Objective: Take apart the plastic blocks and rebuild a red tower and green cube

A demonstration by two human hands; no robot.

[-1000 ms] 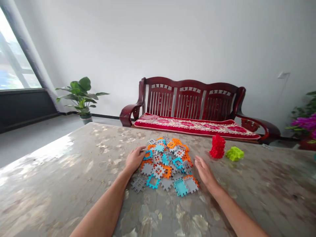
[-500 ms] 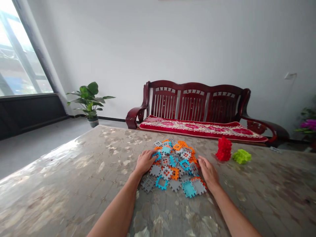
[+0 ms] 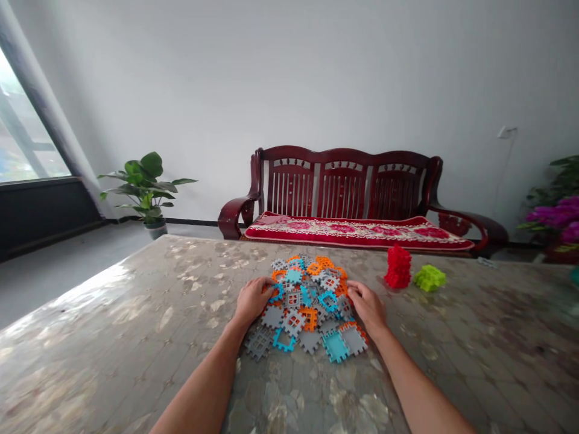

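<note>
In front of me lies a heap of plastic interlocking building tiles [image 3: 292, 299], notched at the edges, in grey, orange and blue. Some are solid squares, some window-like frames. My left hand [image 3: 254, 300] rests against the heap's left side, fingers loosely bent, the tips by a blue tile [image 3: 276, 293]. On the opposite side my right hand [image 3: 368, 307] touches the right edge near orange and grey tiles, thumb and fingers slightly apart. Neither hand has lifted a tile. At the near edge lie a light blue square tile [image 3: 335, 346] and a grey one [image 3: 353, 339].
A red block stack [image 3: 398, 267] and a lime-green cluster [image 3: 429, 278] stand to the right on the patterned table [image 3: 181, 325]. Beyond it is a wooden bench [image 3: 344, 187] with a red cover. A potted plant [image 3: 151, 190] stands back left, purple flowers [image 3: 556, 214] at right.
The view has turned slightly right, so everything appears shifted left. My right hand has come in closer against the heap's right edge; my left hand stays at its left side.
</note>
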